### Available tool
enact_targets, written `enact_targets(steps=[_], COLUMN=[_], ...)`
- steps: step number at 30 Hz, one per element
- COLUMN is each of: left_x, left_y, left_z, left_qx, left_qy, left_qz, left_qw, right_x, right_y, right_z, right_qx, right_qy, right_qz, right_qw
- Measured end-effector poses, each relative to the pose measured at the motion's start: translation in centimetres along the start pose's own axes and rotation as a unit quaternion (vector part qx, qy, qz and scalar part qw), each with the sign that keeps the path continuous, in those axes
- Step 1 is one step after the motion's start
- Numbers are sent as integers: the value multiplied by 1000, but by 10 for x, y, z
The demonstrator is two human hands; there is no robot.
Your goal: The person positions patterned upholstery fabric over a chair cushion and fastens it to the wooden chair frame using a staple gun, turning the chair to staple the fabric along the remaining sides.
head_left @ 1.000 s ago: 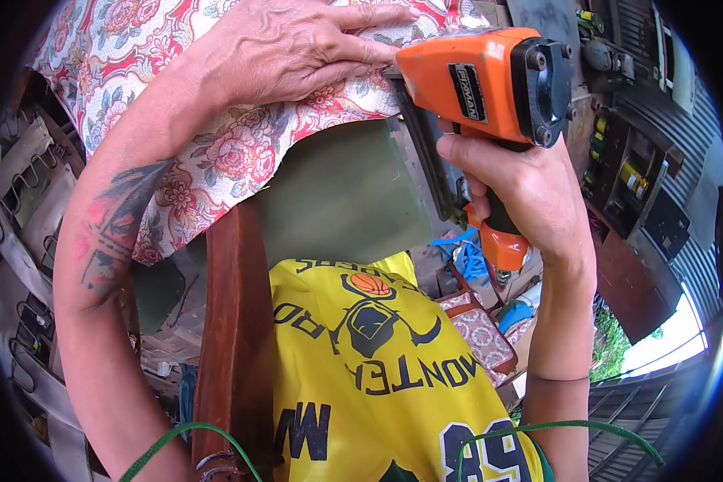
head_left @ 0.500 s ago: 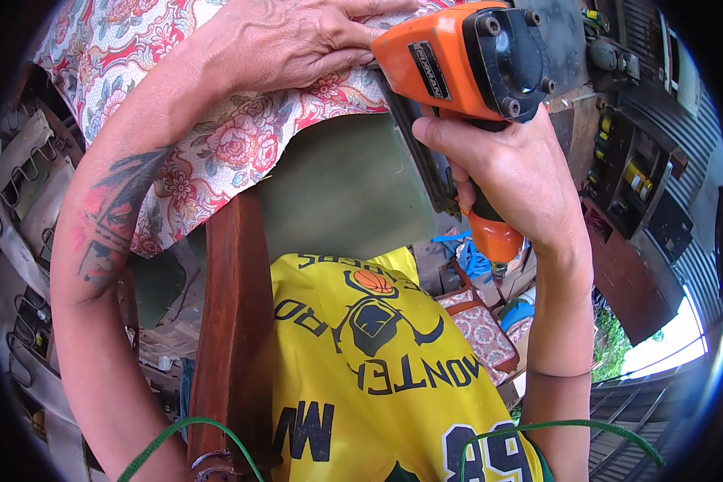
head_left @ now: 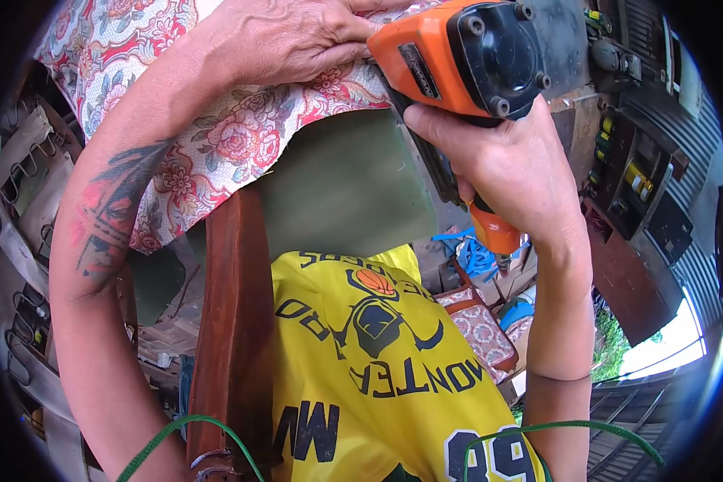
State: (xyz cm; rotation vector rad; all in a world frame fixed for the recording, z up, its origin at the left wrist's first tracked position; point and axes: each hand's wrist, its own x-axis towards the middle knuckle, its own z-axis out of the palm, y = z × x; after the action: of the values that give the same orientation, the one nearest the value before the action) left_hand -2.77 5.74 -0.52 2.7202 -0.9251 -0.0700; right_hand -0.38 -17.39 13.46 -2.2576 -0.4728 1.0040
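My right hand (head_left: pixel 498 157) is wrapped round the handle of an orange and black air staple gun (head_left: pixel 426 60). The gun's nose points up toward the top of the view and is partly hidden. Beside it, my left hand (head_left: pixel 297 36) lies on a floral fabric (head_left: pixel 245 140) with red and pink roses, its fingers stretched toward the gun. The fabric's cut edge hangs loose over a dark green panel (head_left: pixel 345 185). A brown varnished wooden rail (head_left: pixel 229 321) runs down from under the fabric, alongside my yellow jersey (head_left: pixel 369 321).
Grey strips with bent wire springs (head_left: pixel 24 177) stand at the left. Behind my right arm are a floral cushioned seat (head_left: pixel 478 329) and a blue tangle of strapping (head_left: pixel 470 253). A dark shelf (head_left: pixel 631 177) holds several spools at the right. Green cords (head_left: pixel 562 426) hang near the camera.
The staple gun has shifted slightly left and turned a little in my right hand's grip. My left hand stays almost where it was on the fabric.
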Motion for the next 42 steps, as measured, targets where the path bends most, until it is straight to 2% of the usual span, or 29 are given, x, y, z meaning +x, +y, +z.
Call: enact_targets(steps=[2,5,12,15,18,19,20,22,24,26,28,30,31,34,35,36,38,40,42], left_x=[-2,-1,0,-2,-1,-1,0,3,7,9,8,6,4,-3,-10,-10,-13,-16,-17], left_y=[0,2,5,0,4,6,6,6,10,18,20,33,38,49,51,51,48,40,35], left_z=[4,3,-6,-8,-5,-9,-12,-19,-27,-36,-37,-38,-23,-15,-10,-10,-11,-4,-3], left_qx=[43,6,4,-26,16,23,31,-22,-19,-22,-8,-50,36,-18,20,22,-21,-42,-118], left_qy=[-1,-4,-7,-21,-21,-43,-46,-54,-65,-87,-98,-79,15,15,-3,-5,22,49,74], left_qz=[12,-12,9,7,3,-4,6,-2,14,-20,4,-40,-8,-23,-58,-52,-11,-2,-37], left_qw=[999,1000,1000,999,1000,999,998,998,998,996,995,995,999,999,998,998,999,998,990], right_x=[-1,5,-14,-22,-42,-50,-56,-66,-68,-67,-70,-73,-76,-88,-87,-89,-93,-98,-101], right_y=[3,5,12,13,17,15,14,14,16,26,38,48,53,63,63,65,68,67,72], right_z=[0,0,-8,-13,-18,-23,-26,-29,-29,-21,-12,-6,-5,-3,2,2,4,2,3], right_qx=[-10,10,41,18,83,112,120,215,232,237,246,257,245,228,227,226,231,245,232], right_qy=[0,-1,-9,12,65,54,65,39,-6,-24,-10,2,24,77,91,105,127,120,127], right_qz=[4,23,76,-5,14,74,72,183,253,225,200,174,146,108,102,91,72,108,104], right_qw=[1000,1000,996,1000,994,990,988,958,939,945,948,951,958,964,964,964,962,956,959])
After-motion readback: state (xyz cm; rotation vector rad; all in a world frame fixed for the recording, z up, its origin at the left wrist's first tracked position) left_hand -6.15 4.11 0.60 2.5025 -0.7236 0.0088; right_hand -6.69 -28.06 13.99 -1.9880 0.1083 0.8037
